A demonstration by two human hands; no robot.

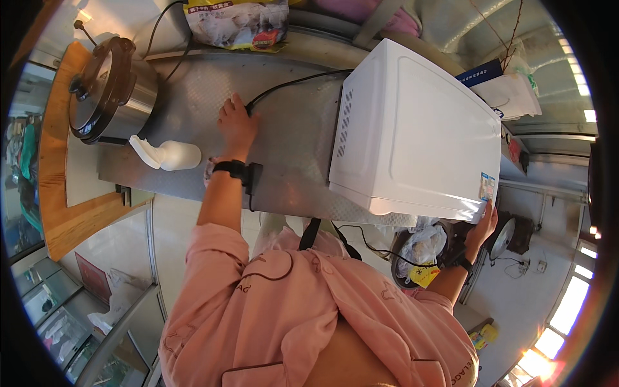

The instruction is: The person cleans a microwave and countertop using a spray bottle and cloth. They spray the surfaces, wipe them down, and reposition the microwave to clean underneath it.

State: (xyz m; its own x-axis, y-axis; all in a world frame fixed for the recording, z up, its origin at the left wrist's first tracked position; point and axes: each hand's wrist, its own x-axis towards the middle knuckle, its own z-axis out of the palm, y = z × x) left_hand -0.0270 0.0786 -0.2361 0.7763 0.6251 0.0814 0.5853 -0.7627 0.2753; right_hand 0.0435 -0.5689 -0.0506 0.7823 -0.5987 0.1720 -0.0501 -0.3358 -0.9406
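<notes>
A white microwave oven [435, 130] with side vents stands on the right of the metal tabletop [295, 145]. From its back a black power cord [300, 80] arcs leftward to my left hand [237, 121]. The cord's end sits between that thumb and the fingers, which partly cover it. My right hand [483, 226] grips the microwave's front right corner, near a small sticker [486, 186]. Left of my left wrist, a white spray bottle [175, 155] stands on the tabletop. Both wrists wear black bands, and the left one carries a small black box [254, 178].
An electric pressure cooker [113, 92] stands at the left, beside a wooden-edged board [53, 188]. Behind the tabletop is a printed food bag [237, 24]. Right of my body, a pot holds plastic bags [425, 244]. A loose cable [372, 247] hangs below the table edge.
</notes>
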